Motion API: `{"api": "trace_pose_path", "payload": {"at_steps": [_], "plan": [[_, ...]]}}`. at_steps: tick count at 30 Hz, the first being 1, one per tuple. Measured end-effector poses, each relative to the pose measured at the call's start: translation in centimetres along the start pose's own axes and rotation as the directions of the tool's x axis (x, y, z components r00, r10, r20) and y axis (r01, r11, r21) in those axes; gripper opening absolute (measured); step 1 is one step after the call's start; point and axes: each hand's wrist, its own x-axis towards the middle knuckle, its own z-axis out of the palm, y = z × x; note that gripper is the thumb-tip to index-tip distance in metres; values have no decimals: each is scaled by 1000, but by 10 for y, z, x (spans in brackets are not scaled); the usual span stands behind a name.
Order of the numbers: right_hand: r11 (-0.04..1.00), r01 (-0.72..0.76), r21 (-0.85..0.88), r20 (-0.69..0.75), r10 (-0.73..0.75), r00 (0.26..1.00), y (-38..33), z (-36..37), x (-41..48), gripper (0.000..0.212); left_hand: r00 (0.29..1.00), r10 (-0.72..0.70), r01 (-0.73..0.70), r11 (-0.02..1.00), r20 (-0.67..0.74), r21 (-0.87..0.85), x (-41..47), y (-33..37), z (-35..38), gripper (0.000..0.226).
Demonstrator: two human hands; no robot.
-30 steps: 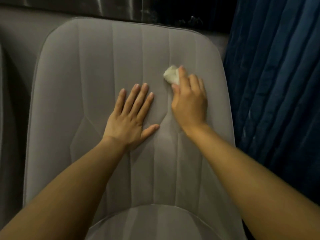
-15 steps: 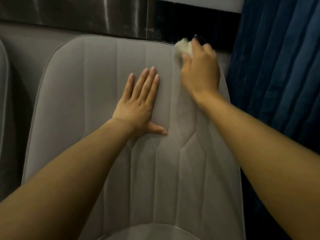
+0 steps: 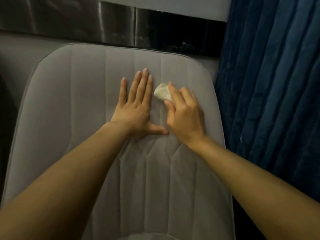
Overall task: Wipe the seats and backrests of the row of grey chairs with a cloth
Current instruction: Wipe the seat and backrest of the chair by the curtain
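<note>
A grey padded chair backrest point(image 3: 72, 104) with vertical stitched seams fills the middle of the view. My left hand point(image 3: 135, 108) lies flat on its centre, fingers straight and pointing up, thumb out to the right. Just to the right, my right hand point(image 3: 185, 116) pinches a small bunched white cloth point(image 3: 161, 93) and presses it against the backrest beside my left fingers. Only a sliver of the seat point(image 3: 138, 237) shows at the bottom edge.
A dark blue pleated curtain point(image 3: 270, 84) hangs close along the chair's right side. Behind the backrest runs a glossy black wall strip point(image 3: 103, 23) over a grey panel. A dark gap point(image 3: 5, 118) lies at the left.
My right hand has brought the cloth down from the backrest's top right edge to the middle, next to my left hand. The left hand has stayed flat on the backrest.
</note>
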Motion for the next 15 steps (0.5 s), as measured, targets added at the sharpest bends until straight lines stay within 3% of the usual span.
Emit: {"api": "trace_pose_path", "payload": {"at_steps": [4,8,15], "plan": [[978,-114,-173,-145,90,985,25,-7,72,47,1000,-15,15,1000,-5,8,3,-3,4,133],[949,-219,-228,-50,213,976,37,1,101,45,999,8,-6,999,-41,33,2,-5,6,131],[989,-106,-106,2,106,994,30,0,29,46,998,38,-36,998,-44,51,-1,-5,4,126]]}}
